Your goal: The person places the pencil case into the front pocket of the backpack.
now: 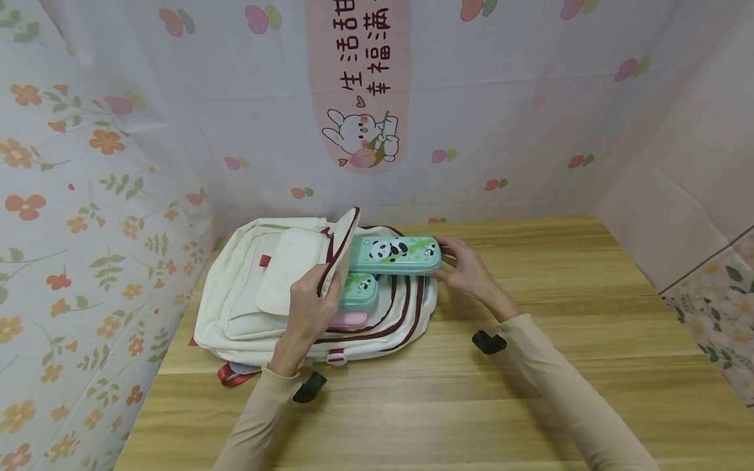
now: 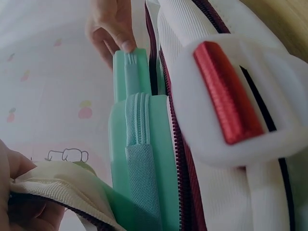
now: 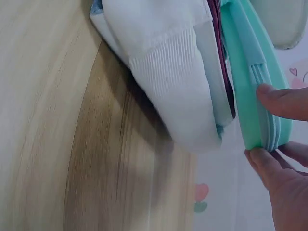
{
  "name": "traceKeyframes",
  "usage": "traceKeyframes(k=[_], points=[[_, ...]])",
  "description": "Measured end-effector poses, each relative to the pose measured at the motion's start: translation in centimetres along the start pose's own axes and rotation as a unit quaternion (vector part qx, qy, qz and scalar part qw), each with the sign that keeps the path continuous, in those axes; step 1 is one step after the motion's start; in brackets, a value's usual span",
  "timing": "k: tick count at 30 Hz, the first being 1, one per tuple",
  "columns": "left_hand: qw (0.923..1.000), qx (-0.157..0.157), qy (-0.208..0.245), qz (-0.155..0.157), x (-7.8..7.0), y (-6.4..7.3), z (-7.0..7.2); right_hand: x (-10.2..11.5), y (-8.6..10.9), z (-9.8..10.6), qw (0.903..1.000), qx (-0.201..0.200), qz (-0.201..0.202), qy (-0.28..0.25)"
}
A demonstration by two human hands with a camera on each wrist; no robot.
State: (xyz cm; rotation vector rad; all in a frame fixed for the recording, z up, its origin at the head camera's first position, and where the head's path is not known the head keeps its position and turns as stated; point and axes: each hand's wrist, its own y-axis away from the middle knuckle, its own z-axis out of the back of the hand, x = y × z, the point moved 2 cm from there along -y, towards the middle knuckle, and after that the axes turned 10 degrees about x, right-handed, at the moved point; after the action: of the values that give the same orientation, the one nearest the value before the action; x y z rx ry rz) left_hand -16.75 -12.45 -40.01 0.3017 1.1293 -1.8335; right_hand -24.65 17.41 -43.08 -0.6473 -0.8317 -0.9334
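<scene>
A cream backpack [image 1: 238, 288] with dark red zips lies on the wooden table, its compartment unzipped. My left hand [image 1: 309, 304] grips the edge of the opened front flap [image 1: 338, 252] and holds it up. With thumb and fingers, my right hand [image 1: 468, 268] pinches the outer end of a mint-green panda pencil case [image 1: 396, 254], whose other end is hidden behind the flap. In the right wrist view the thumb lies on the zip side of the pencil case [image 3: 264, 106]. A second green panda case [image 1: 360, 292] sits in the opening, with a pink case [image 1: 351, 319] below it.
A red strap loop [image 1: 231, 375] sticks out at the bag's lower left, and a white buckle [image 2: 187, 115] shows close up in the left wrist view. The wooden table [image 1: 530, 405] extends to the right. A printed cloth [image 1: 501, 118] hangs behind it.
</scene>
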Motion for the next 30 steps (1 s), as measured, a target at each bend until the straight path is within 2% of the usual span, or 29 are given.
traceKeyframes(k=[6, 13, 21, 30], points=[[0.9999, 0.001, 0.003, -0.012, 0.2, -0.1, -0.1, 0.5, -0.5, -0.7, 0.9997, -0.004, -0.005, -0.024], [0.9996, -0.001, 0.003, -0.030, 0.3, -0.2, -0.1, 0.8, -1.2, -1.3, 0.9997, -0.008, -0.010, -0.022], [0.9993, 0.004, 0.012, -0.036, 0.3, -0.3, 0.1, 1.7, -1.8, -2.2, 0.9998, -0.009, -0.016, -0.008], [0.9988, 0.007, 0.023, -0.043, 0.5, -0.2, 0.3, 2.8, -3.2, -3.9, 0.9993, 0.021, -0.027, 0.014]])
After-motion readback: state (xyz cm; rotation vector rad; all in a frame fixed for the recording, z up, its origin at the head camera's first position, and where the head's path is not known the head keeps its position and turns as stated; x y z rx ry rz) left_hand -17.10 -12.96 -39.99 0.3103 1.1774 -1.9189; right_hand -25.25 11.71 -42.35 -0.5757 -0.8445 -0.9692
